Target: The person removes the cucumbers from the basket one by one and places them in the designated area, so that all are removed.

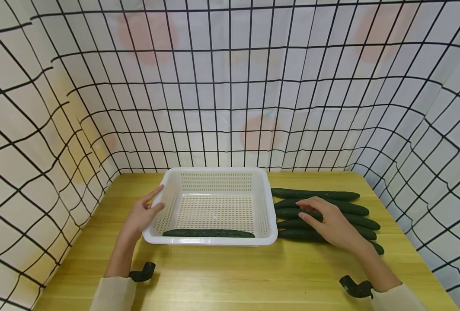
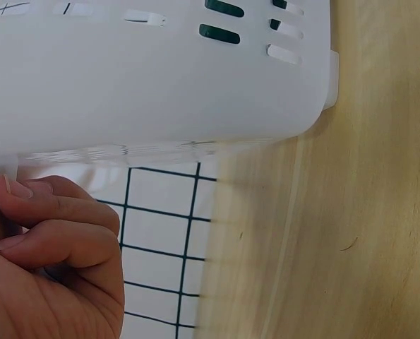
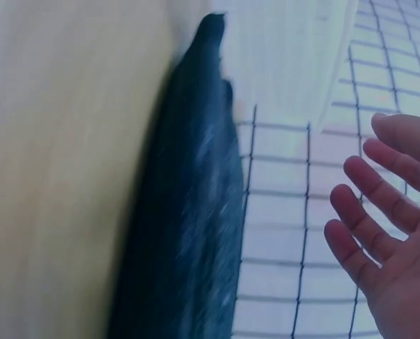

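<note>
A white plastic basket (image 1: 214,242) with slotted walls stands in the middle of the table, and one cucumber (image 1: 208,233) lies along its near wall. My left hand (image 1: 140,214) holds the basket's left rim, thumb over the edge; in the left wrist view its fingers (image 2: 61,240) curl under that rim. Right of the basket several dark green cucumbers (image 1: 315,195) lie side by side, roughly crosswise. Over them hovers my right hand (image 1: 331,222), fingers spread and holding nothing. In the right wrist view a nearby cucumber (image 3: 188,198) shows beside the extended fingers (image 3: 379,198).
The wooden table (image 1: 214,276) is enclosed at the back and sides by black wire grid (image 1: 230,82) with pale sheeting behind it. The row of cucumbers reaches close to the basket's right wall. Black bands with small fittings (image 1: 356,287) sit at both wrists.
</note>
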`<action>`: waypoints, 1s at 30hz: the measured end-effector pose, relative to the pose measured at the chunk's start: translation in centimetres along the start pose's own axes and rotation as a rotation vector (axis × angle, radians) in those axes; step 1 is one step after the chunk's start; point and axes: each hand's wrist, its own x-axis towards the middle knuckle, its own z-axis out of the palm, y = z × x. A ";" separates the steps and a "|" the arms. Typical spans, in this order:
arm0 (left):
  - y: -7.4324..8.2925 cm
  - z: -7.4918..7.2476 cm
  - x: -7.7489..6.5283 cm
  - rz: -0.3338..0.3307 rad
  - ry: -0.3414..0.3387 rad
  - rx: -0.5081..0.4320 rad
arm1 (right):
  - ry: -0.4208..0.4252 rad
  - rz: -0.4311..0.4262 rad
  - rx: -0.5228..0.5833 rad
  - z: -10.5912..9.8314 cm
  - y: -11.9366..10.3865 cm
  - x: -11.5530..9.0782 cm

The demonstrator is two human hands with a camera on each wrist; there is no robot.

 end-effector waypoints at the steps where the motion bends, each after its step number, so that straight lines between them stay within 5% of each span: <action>1: 0.1 0.0 0.0 0.002 -0.002 -0.002 | 0.001 -0.013 0.005 0.1 -0.4 0.4; 20: 0.2 0.2 -0.1 0.010 0.007 -0.023 | -0.118 -0.140 0.313 4.6 -7.8 6.0; 30: 0.2 0.1 -0.1 0.008 -0.001 -0.023 | -0.238 -0.137 0.330 7.3 -9.6 7.6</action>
